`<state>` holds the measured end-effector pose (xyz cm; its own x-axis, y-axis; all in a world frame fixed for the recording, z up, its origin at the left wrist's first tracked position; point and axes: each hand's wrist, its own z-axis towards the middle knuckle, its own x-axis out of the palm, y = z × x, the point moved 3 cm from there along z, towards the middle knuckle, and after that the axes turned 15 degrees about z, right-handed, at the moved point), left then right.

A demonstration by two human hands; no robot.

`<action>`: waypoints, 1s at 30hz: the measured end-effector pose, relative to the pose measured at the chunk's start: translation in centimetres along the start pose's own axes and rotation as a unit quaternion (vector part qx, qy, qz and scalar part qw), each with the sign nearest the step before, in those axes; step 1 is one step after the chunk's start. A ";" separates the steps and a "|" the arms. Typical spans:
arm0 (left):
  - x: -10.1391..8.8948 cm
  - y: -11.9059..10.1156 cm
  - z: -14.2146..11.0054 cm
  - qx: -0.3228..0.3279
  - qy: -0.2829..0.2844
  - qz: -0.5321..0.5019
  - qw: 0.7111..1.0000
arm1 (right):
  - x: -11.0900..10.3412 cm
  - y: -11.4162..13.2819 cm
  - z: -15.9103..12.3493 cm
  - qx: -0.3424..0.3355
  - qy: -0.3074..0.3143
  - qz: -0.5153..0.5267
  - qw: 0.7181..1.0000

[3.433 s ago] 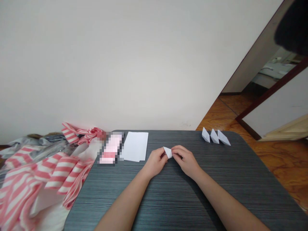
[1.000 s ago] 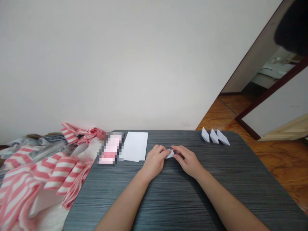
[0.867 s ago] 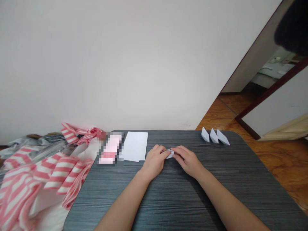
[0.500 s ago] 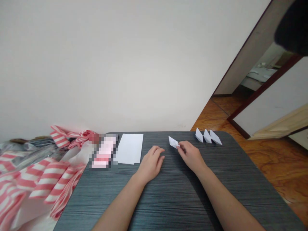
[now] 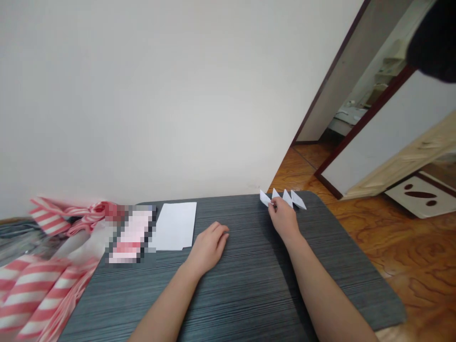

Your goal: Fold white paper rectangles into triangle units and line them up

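Near the table's far right edge, my right hand (image 5: 284,219) pinches a small folded white paper shape (image 5: 264,197) between thumb and fingers. Just right of it stand several similar things: a row of pointed folded paper shapes (image 5: 298,200), partly hidden behind this hand. My left hand (image 5: 207,248) rests on the dark table (image 5: 231,294) with loosely bent fingers, the thumb a little apart, and nothing in it. Left of that hand lies a small stack of white paper sheets (image 5: 176,225), its edges slightly uneven.
A flat, pixelated pink and dark item (image 5: 131,235) lies left of the paper. Red-and-white striped cloth (image 5: 39,285) and clear plastic are heaped beyond the table's left edge. A white wall (image 5: 178,95) stands behind; wooden floor (image 5: 409,261) and a doorway are at right.
My right hand has carried the folded paper shape to the right and away from me, up beside the row. My left hand stays on the table. The camera view has turned right.
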<state>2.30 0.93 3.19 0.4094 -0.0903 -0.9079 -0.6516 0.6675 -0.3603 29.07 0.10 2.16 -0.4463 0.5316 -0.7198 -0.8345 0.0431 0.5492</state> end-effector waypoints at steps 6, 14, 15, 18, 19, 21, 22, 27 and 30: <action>-0.2 -0.1 0.1 0.004 0.008 0.007 1.000 | 0.3 -0.1 0.1 0.021 0.014 -0.051 0.998; -0.3 -0.1 0.0 0.002 0.003 0.011 1.000 | 0.6 -0.1 0.2 0.055 0.044 -0.076 0.995; -0.3 -0.1 0.0 0.001 0.004 0.011 1.000 | 0.6 -0.1 0.2 0.059 0.046 -0.078 0.994; -0.2 -0.1 0.0 0.001 0.006 0.010 1.000 | 0.6 -0.1 0.2 0.066 0.051 -0.084 0.993; -0.2 -0.1 0.0 0.002 0.006 0.009 1.000 | 0.6 -0.1 0.2 0.066 0.054 -0.085 0.993; -0.2 0.0 0.0 0.004 0.006 0.007 1.000 | 0.6 -0.1 0.2 0.066 0.055 -0.088 0.992; -0.2 0.0 0.0 0.005 0.005 0.007 1.000 | 0.6 -0.1 0.2 0.065 0.055 -0.088 0.992; -0.2 0.0 0.0 0.004 0.008 0.011 1.000 | 0.6 -0.3 0.2 0.075 0.059 -0.086 0.992; -0.2 0.0 0.0 0.003 0.008 0.011 1.000 | 0.6 -0.4 0.2 0.076 0.054 -0.081 0.992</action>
<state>2.25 0.91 3.35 0.3842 -0.0871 -0.9191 -0.6567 0.6740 -0.3384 29.18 0.57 1.62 -0.3491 0.4132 -0.8411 -0.8435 0.2525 0.4741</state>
